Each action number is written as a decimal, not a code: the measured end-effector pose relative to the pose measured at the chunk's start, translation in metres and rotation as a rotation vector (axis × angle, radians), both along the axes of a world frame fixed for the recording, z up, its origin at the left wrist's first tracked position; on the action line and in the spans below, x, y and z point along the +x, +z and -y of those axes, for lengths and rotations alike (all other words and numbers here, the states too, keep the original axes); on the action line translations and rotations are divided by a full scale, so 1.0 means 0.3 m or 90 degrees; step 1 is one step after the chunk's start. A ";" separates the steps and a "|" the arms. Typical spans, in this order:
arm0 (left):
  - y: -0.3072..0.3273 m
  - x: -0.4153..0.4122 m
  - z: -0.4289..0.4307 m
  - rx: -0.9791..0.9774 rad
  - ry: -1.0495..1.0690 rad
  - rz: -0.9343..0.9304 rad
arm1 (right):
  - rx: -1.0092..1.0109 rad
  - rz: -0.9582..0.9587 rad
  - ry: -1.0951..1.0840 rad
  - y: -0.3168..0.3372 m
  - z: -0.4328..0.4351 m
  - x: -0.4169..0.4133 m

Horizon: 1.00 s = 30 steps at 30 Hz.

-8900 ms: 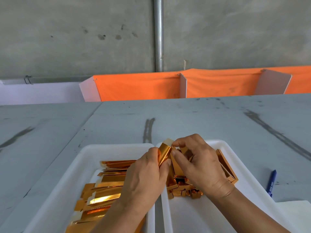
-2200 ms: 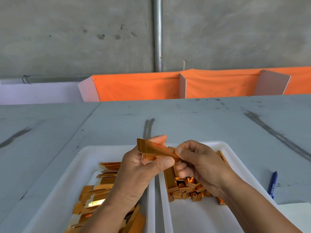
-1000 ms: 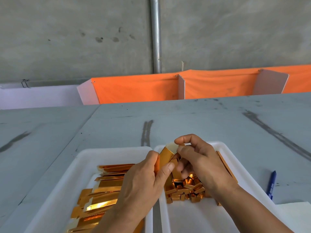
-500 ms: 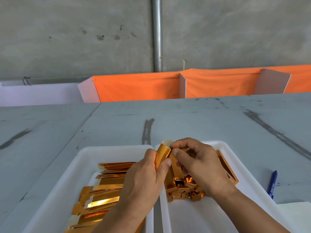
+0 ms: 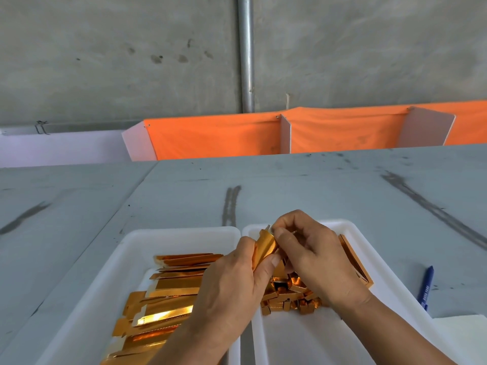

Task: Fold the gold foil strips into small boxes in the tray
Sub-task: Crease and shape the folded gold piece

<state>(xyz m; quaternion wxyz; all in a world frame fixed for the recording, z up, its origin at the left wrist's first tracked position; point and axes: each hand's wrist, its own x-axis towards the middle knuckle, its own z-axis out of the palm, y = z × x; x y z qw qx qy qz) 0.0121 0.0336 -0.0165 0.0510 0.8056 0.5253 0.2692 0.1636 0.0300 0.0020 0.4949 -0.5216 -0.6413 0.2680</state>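
Our left hand (image 5: 232, 283) and right hand (image 5: 313, 259) meet together, both pinching one gold foil strip (image 5: 263, 248) above the near edges of two side-by-side trays; flat strips (image 5: 171, 285) lie in the left tray (image 5: 137, 248) at seven o'clock of the hands; folded boxes (image 5: 290, 293) heap in the right tray (image 5: 340, 224) at five o'clock; a blue pen (image 5: 426, 285) lies at three o'clock.
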 end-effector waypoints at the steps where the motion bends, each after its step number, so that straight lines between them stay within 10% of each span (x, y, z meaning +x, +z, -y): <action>1: 0.000 0.000 0.001 -0.004 -0.001 0.002 | 0.006 0.000 -0.001 -0.005 -0.002 -0.001; 30: 0.003 -0.003 -0.004 0.015 0.018 0.029 | -0.126 -0.168 0.088 0.009 0.015 -0.036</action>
